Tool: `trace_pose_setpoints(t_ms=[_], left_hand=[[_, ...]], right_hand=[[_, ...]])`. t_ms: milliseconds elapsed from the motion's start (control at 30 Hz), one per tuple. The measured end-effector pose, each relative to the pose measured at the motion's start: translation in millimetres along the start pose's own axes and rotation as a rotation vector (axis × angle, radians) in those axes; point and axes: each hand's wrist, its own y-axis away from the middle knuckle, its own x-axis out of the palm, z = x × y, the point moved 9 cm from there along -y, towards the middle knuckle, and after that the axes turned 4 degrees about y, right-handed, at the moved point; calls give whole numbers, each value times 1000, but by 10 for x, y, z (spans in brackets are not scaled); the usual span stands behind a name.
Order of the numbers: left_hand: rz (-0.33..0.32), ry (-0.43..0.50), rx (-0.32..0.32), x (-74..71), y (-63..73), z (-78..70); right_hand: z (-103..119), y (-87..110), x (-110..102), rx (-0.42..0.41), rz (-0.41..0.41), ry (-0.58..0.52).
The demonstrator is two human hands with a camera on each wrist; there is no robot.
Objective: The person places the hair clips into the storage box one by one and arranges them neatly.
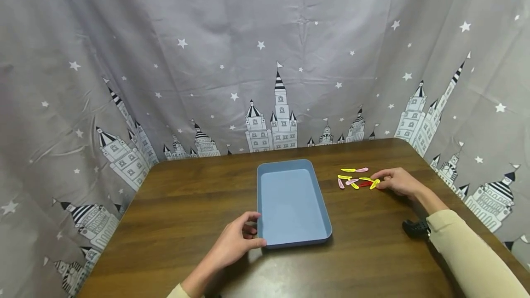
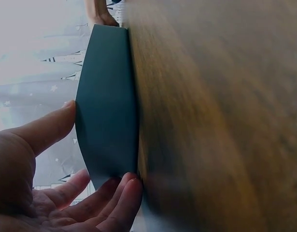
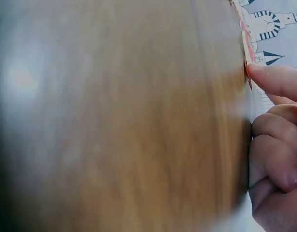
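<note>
My left hand (image 1: 237, 241) holds the near left corner of a shallow blue-grey tray (image 1: 322, 206). In the left wrist view its thumb is on the rim and the fingers wrap about the corner of the tray's outer wall (image 2: 107, 101). Right of the tray, my right hand (image 1: 398, 181) pinches a yellow hair clip (image 1: 374, 184) at the right end of a loose group. A red hair clip (image 1: 365, 184) and another yellow hair clip (image 1: 365, 179) lie right beside it. The right wrist view shows the index fingertip (image 3: 257, 72) at the clips, other fingers curled.
More snap clips lie close together on the brown wooden table (image 1: 186, 201), among them a pink one (image 1: 362, 169) and a yellow one (image 1: 348, 170) farther back. A black device (image 1: 415, 228) sits at the right cuff. Behind the table hangs a grey castle-print curtain (image 1: 207, 77).
</note>
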Motion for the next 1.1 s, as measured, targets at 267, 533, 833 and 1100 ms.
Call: trace_pose_setpoints(t_ms=[267,533,833,1100], left_hand=[[2,3,-6,-11,-10,2],[13,4,-2,26,2,31],[12,5,-6,36,-11,46],[18,12,-17,22,-10,10]], right_hand=[[-13,29,-19,-5,-23,-1],[-57,63,-8,-9,-22,-15],[-139,81,-66,6,-30,-11],[-107,107,-101,-11,-22,-11]])
